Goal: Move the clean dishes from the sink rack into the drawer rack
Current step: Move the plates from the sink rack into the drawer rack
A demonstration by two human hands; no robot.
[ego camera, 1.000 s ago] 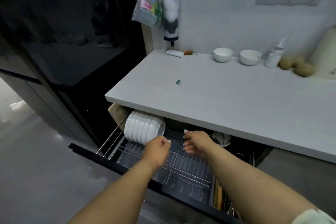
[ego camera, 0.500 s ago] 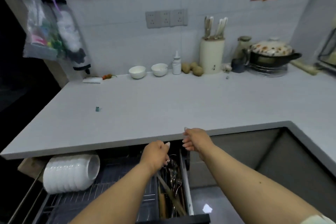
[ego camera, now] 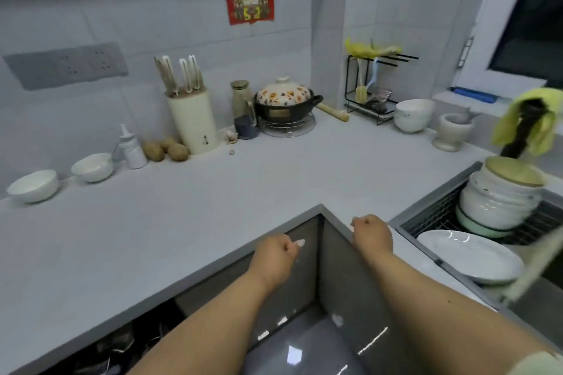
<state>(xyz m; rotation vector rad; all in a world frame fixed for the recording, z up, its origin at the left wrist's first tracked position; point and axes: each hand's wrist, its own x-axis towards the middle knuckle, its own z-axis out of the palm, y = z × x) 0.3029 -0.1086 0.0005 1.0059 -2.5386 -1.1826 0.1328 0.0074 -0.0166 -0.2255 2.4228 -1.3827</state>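
Both arms reach out over the counter's inner corner; the left hand (ego camera: 278, 253) and right hand (ego camera: 370, 233) are loosely curled, holding nothing. Just right of them, a white plate (ego camera: 470, 256) lies in the sink rack (ego camera: 432, 218), with stacked bowls (ego camera: 499, 201) behind it. Farther back, a knife block (ego camera: 193, 119) stands against the wall.

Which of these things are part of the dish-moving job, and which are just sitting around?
Job: white plate, stacked bowls, sink rack, left hand, right hand.

Lying about: knife block, potatoes, clay pot, mortar.
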